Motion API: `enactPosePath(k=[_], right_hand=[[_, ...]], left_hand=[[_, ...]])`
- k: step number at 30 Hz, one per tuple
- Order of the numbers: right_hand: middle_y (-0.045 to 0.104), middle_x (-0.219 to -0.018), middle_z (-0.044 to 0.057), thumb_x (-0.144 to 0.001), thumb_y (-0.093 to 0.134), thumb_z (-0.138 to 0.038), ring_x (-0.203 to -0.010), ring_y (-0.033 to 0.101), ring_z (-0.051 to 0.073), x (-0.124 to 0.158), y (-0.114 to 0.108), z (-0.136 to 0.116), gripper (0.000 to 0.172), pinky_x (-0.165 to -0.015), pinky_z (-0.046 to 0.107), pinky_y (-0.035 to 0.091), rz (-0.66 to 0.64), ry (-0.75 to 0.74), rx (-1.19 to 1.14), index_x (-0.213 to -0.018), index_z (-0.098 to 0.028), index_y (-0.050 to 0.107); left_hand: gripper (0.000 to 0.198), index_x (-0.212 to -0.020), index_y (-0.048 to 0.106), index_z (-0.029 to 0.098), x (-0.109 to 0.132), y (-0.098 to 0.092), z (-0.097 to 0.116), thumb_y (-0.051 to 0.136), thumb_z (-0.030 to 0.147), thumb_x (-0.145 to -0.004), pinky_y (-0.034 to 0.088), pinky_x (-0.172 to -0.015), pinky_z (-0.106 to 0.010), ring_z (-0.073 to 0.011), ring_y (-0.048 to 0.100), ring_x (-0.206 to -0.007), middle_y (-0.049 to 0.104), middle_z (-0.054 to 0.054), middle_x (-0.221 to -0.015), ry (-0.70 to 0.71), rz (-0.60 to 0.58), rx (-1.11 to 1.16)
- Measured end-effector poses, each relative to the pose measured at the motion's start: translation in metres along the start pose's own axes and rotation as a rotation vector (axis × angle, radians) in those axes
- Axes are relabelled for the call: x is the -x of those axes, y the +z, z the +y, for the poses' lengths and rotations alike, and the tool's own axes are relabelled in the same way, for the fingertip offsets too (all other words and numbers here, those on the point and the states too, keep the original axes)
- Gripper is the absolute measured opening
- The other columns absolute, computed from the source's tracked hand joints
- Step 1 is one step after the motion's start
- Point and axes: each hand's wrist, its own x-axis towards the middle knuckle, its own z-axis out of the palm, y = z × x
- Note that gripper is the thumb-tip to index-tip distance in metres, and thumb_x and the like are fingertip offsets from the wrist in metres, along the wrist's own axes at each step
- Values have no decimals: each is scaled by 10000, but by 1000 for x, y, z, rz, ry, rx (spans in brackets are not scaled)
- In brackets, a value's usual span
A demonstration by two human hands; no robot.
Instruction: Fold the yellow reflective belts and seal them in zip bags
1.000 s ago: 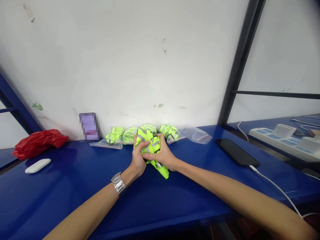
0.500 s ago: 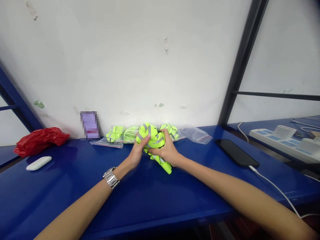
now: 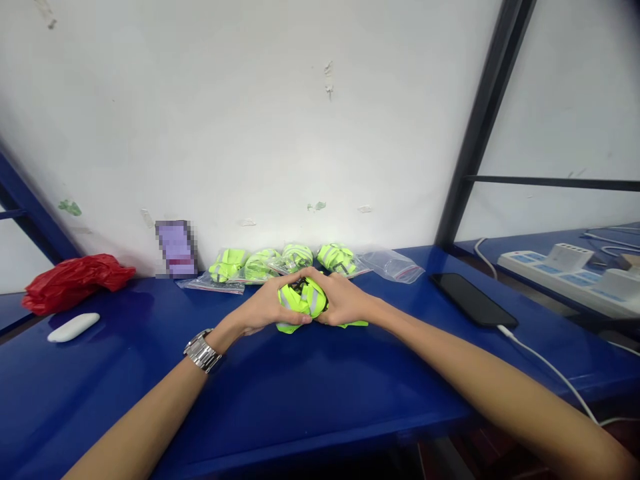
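Note:
A neon yellow-green bundle [image 3: 304, 300] with grey reflective strips and some black parts is low over the blue table [image 3: 300, 393]. My left hand [image 3: 265, 307] is wrapped round its left side, thumb along the front. Round the right side curls my right hand [image 3: 345, 300]. The fingertips of both hands meet at the top of the bundle. Loose yellow ends stick out below it on both sides. Behind, along the wall, lie several similar bundles in clear bags, one of them a rolled yellow bundle [image 3: 336, 258].
An empty clear zip bag [image 3: 393, 265] lies at the back. On the left are a red plastic bag [image 3: 80, 281], a white oval case [image 3: 74, 327] and a propped phone [image 3: 177, 249]. To the right are a black phone [image 3: 473, 299] with a white cable and a power strip [image 3: 565, 277].
The bundle has come down and looks more compact, with its long loose end no longer hanging in front. My left hand has shifted left and lower, and both hands now encircle the bundle.

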Motion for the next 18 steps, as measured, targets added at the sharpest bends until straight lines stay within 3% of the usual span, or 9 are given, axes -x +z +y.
enactPosePath(k=[4, 8, 10, 12, 15, 18], right_hand=[[552, -622, -41, -663, 606, -231, -530, 541, 200, 2, 1, 1, 654, -507, 255, 323, -6, 17, 72, -1277, -212, 382], [615, -824, 25, -660, 670, -272, -610, 566, 199, 0, 5, 7, 822, -577, 289, 404, 47, 86, -14, -1361, -162, 256], [598, -1097, 117, -650, 730, -330, -797, 612, 229, -2, 2, 12, 876, -688, 332, 463, 84, 58, -146, -1367, -160, 257], [513, -1287, 149, -658, 761, -390, -1011, 594, 265, -3, -5, 16, 819, -830, 377, 477, 58, 5, -324, -1331, -172, 349], [490, -1356, 130, -657, 786, -409, -1184, 530, 296, 0, -19, 21, 751, -946, 418, 459, -42, 66, -549, -1299, -197, 459], [549, -1312, 118, -601, 834, -373, -1155, 566, 296, 6, -24, 25, 773, -896, 400, 509, -96, 225, -778, -1285, -220, 510]], left_hand=[[717, -1323, 556, 176, -1, 5, -6, 773, 350, -662, 538, -764, -319, -218, 658, -849, 711, -32, -1005, 9, 59, -72], [453, -1109, 690, 150, -2, 2, -7, 725, 344, -700, 516, -698, -270, -194, 640, -757, 711, -2, -865, 60, 94, -179], [402, -1061, 713, 143, -2, 0, -5, 715, 316, -698, 515, -737, -280, -205, 649, -787, 718, -7, -880, 83, 116, -204], [417, -1069, 716, 137, -1, -4, -2, 719, 296, -683, 523, -759, -301, -216, 661, -803, 729, -20, -894, 85, 135, -204], [455, -1114, 704, 141, 0, -9, 1, 720, 300, -688, 547, -760, -334, -222, 681, -798, 744, -39, -903, 76, 166, -184], [500, -1137, 695, 141, 1, -14, 2, 745, 321, -673, 550, -860, -392, -249, 697, -886, 751, -61, -980, 86, 262, -200]])
